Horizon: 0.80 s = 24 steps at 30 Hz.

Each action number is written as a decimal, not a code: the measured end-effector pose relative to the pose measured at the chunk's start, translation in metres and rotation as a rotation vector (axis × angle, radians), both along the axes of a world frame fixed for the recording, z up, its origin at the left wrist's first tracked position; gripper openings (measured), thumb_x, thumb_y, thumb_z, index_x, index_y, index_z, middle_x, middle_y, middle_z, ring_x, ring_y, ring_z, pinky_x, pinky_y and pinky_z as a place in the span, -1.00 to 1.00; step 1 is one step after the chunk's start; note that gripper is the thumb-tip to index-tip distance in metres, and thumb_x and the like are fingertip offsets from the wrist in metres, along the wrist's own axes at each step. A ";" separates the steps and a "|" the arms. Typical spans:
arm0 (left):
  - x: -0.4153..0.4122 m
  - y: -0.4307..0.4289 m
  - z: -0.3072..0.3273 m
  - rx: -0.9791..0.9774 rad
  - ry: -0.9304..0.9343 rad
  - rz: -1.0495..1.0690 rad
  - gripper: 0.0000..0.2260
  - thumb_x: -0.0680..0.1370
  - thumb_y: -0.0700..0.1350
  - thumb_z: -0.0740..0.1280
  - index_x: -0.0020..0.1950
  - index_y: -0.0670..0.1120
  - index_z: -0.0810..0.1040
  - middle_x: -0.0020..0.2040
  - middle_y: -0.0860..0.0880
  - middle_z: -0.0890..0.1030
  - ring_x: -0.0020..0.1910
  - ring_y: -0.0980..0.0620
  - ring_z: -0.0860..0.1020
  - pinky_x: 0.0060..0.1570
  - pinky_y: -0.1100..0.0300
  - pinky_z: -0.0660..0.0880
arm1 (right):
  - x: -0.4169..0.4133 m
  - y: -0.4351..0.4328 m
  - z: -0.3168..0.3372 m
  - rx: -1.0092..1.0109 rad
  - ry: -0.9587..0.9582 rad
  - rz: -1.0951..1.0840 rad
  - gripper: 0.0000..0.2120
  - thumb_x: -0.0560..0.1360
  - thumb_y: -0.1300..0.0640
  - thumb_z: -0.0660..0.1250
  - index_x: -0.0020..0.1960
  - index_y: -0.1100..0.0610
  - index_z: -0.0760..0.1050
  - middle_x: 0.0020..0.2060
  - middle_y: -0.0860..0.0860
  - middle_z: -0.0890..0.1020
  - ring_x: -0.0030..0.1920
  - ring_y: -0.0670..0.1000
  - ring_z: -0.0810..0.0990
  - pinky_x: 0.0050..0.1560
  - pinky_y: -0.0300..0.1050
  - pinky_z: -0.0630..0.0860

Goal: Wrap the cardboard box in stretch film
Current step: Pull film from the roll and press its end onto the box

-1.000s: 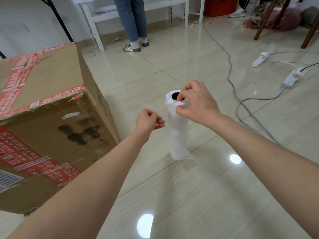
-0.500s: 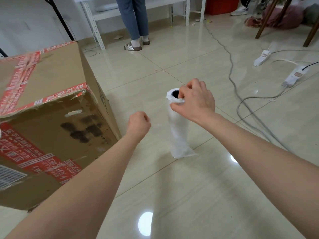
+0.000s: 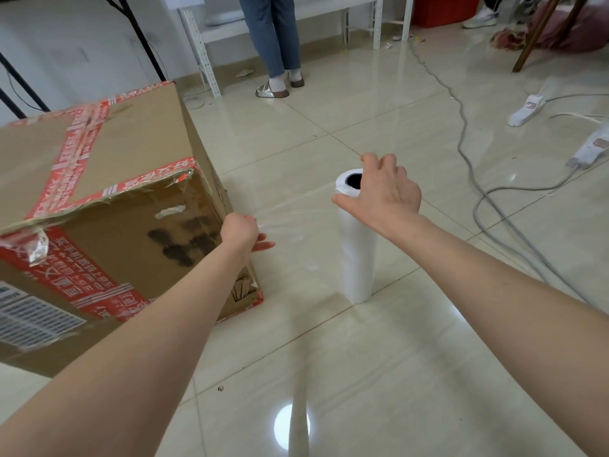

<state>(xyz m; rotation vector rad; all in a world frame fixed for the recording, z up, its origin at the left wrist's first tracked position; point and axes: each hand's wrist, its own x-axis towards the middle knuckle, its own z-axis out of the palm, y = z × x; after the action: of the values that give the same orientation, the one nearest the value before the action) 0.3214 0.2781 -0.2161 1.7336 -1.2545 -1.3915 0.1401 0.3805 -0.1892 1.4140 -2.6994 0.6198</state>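
Head: right hand (image 3: 385, 196) grips roll (image 3: 357, 258) top, left hand (image 3: 242, 234) pinches film (image 3: 296, 211).

Glossy beige floor tiles (image 3: 395, 357) mirror a round ceiling light (image 3: 280, 423). A white shelf rack (image 3: 333, 11) lines the pale wall (image 3: 82, 37), and a grey cable (image 3: 463, 140) snakes past.
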 end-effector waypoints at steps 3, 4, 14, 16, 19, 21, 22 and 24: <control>0.003 -0.002 -0.004 -0.143 -0.053 -0.089 -0.72 0.66 -0.18 0.08 0.33 -0.18 0.41 -0.11 -0.13 0.49 -0.41 -0.02 0.54 -0.41 0.17 0.60 | -0.005 -0.001 0.003 -0.015 -0.085 0.036 -0.34 0.37 -0.08 0.36 0.40 0.04 0.22 0.27 0.06 0.37 0.23 0.17 0.38 -0.06 -0.07 0.31; 0.006 -0.003 -0.006 -0.213 -0.093 -0.129 -0.72 0.66 -0.16 0.09 0.32 -0.18 0.44 -0.12 -0.11 0.49 -0.43 0.01 0.56 -0.31 0.16 0.61 | -0.007 -0.001 0.003 -0.010 -0.090 0.062 -0.36 0.38 -0.04 0.35 0.40 0.03 0.23 0.28 0.04 0.38 0.26 0.16 0.36 -0.03 -0.07 0.30; 0.047 -0.003 0.002 -0.514 -0.336 -0.578 -0.73 0.40 -0.01 0.48 0.01 -0.13 0.63 0.07 -0.05 0.63 -0.51 0.12 0.58 -0.35 0.30 0.56 | -0.007 0.002 0.008 0.030 -0.050 0.001 -0.35 0.35 -0.31 0.36 0.32 -0.02 0.33 0.23 0.09 0.31 0.22 0.14 0.34 -0.03 -0.05 0.32; 0.054 -0.005 -0.002 -0.500 -0.445 -0.591 -0.70 0.41 -0.04 0.48 0.04 -0.20 0.64 0.03 -0.07 0.65 -0.47 0.09 0.59 -0.43 0.35 0.53 | -0.007 0.000 0.008 0.021 -0.061 -0.002 -0.39 0.38 -0.21 0.38 0.34 -0.02 0.32 0.22 0.09 0.31 0.20 0.15 0.35 -0.05 -0.06 0.32; 0.057 -0.005 -0.004 -0.518 -0.507 -0.521 -0.78 0.47 -0.08 0.44 -0.04 -0.24 0.64 -0.07 -0.09 0.65 -0.43 0.05 0.61 -0.48 0.39 0.47 | -0.004 -0.001 0.008 0.010 -0.090 0.044 -0.42 0.39 -0.04 0.36 0.37 -0.06 0.30 0.25 0.07 0.32 0.25 0.14 0.31 -0.07 -0.09 0.32; 0.060 -0.005 -0.004 -0.536 -0.529 -0.468 -0.80 0.50 -0.10 0.42 -0.03 -0.24 0.62 -0.10 -0.10 0.62 -0.41 0.04 0.60 -0.43 0.35 0.48 | -0.003 -0.001 0.008 0.025 -0.091 0.103 -0.42 0.40 0.03 0.32 0.40 -0.09 0.27 0.30 0.04 0.32 0.29 0.13 0.29 -0.01 -0.09 0.35; 0.062 -0.006 -0.004 -0.545 -0.538 -0.442 -0.82 0.50 -0.11 0.41 -0.03 -0.23 0.61 -0.12 -0.10 0.61 -0.40 0.03 0.59 -0.40 0.32 0.49 | -0.003 -0.001 0.008 0.038 -0.087 0.120 -0.41 0.41 0.05 0.30 0.41 -0.09 0.25 0.33 0.03 0.30 0.32 0.13 0.28 0.05 -0.07 0.35; 0.067 -0.006 -0.004 -0.562 -0.563 -0.397 -0.86 0.51 -0.13 0.40 -0.08 -0.21 0.60 -0.18 -0.09 0.59 -0.40 0.01 0.56 -0.34 0.22 0.55 | -0.002 0.000 0.008 0.066 -0.077 0.108 -0.39 0.41 0.00 0.31 0.43 -0.09 0.24 0.38 0.04 0.26 0.36 0.13 0.26 0.16 -0.03 0.34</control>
<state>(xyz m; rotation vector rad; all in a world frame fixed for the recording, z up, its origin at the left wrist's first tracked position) 0.3881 0.2719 -0.2196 1.5557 -2.1412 -0.6160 0.1376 0.3809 -0.1814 1.5936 -2.7406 0.6096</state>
